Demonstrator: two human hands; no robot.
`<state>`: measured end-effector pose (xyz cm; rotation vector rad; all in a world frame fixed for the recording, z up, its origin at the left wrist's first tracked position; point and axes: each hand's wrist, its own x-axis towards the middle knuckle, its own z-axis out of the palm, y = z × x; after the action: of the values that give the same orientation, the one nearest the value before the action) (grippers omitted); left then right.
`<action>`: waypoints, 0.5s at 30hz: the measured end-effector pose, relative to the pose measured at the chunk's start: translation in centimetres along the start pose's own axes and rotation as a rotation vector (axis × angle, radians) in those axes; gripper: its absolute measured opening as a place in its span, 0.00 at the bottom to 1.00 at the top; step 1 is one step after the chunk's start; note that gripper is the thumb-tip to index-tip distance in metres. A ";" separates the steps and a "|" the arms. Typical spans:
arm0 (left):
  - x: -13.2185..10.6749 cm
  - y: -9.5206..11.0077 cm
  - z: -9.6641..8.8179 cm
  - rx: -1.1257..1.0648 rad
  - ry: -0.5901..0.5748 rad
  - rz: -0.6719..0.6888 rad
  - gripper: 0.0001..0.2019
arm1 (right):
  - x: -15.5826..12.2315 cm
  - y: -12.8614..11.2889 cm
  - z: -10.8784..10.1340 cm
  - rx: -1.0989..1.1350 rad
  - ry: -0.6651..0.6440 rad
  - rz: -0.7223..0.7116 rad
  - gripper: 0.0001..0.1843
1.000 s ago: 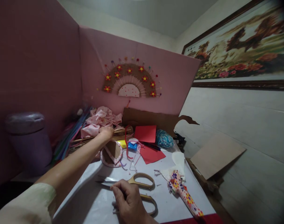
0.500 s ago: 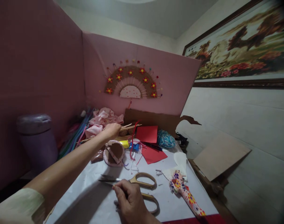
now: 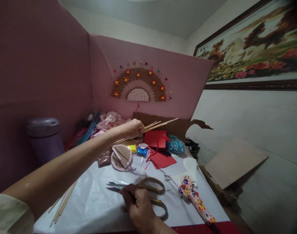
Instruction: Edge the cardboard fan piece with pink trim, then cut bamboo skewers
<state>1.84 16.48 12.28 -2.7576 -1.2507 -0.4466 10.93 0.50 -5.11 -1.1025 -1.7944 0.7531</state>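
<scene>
My left hand [image 3: 134,128] is closed around a bundle of thin wooden sticks [image 3: 160,124], raised over the back of the table. More stick ends [image 3: 64,204] show below the left forearm; whether they belong to the same bundle I cannot tell. My right hand [image 3: 138,204] is over the scissors [image 3: 152,186], its fingers curled and pinched together. What is in that pinch is hidden. The scissors have gold-coloured handles and lie with their blades pointing left.
Behind the scissors sit a round cardboard piece with a patterned rim [image 3: 121,157], yellow and blue packets [image 3: 142,151], red paper [image 3: 160,161] and blue-white yarn [image 3: 175,144]. A flower-patterned wrapped piece [image 3: 197,203] lies at right. A purple tumbler [image 3: 45,139] stands left.
My left hand has lifted the sticks and moved right, and stick ends now show below the forearm. A red strand has shifted right. My right hand has hardly moved.
</scene>
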 end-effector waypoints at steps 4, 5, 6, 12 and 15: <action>-1.0 0.5 -1.6 -0.084 0.043 0.028 0.08 | -0.2 0.0 0.1 0.012 -0.002 0.014 0.14; -1.3 0.6 -2.1 -0.098 0.060 0.025 0.08 | -0.2 0.0 0.1 0.025 0.000 0.017 0.14; -1.7 0.6 -2.6 -0.107 0.081 0.019 0.08 | -0.2 0.0 0.1 0.031 0.002 0.018 0.15; -4.6 -0.5 -3.6 -0.061 0.288 -0.016 0.08 | -0.1 0.1 0.1 0.027 -0.008 0.032 0.14; -6.1 -1.9 -2.4 -0.099 0.397 0.084 0.09 | -0.1 0.0 0.1 0.030 -0.019 0.023 0.13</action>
<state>-3.93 12.81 12.68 -2.6021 -1.0358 -1.0113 10.84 0.45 -5.21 -1.1015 -1.7836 0.8038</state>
